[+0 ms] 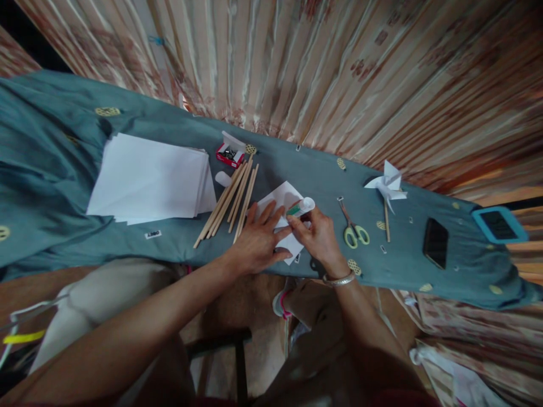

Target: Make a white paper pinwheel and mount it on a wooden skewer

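- Left: we have stacked paper (148, 175), then sticks (222, 204) lying loose, carrying nothing.
- Centre: our left hand (261, 238), fingers spread, rests on a white sheet (285, 193) on the surface (305, 169); our right hand (321, 234) pinches a white-and-green tube (303, 206) over it. We judge this piece unfinished: no stick attached.
- Right: scissors (350, 224), then one seemingly complete pinwheel (388, 183).
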Available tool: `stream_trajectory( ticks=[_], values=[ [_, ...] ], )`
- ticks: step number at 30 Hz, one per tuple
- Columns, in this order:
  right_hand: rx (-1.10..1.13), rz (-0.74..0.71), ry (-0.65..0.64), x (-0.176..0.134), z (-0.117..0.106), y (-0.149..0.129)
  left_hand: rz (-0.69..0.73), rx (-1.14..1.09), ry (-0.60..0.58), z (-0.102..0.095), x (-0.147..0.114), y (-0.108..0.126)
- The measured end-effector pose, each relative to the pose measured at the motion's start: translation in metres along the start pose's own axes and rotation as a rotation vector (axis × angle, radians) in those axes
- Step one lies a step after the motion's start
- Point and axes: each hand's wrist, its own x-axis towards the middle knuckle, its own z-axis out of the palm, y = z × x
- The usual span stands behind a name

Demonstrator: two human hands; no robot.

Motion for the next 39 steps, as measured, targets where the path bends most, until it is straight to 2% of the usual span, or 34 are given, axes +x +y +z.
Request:
stream_trajectory(
  ticks=[26, 39],
  values=[
    [-0.001, -0.051, -0.077, -0.0003, -0.0043, -0.0039, -0.001, -0.01, -0.015, -0.0026, 0.0004, 0.0004],
    [0.001, -0.048, -0.069, -0.0025, -0.0082, -0.0018, -0.004, -0.016, -0.015, -0.0003, 0.0006, -0.0003]
  ],
)
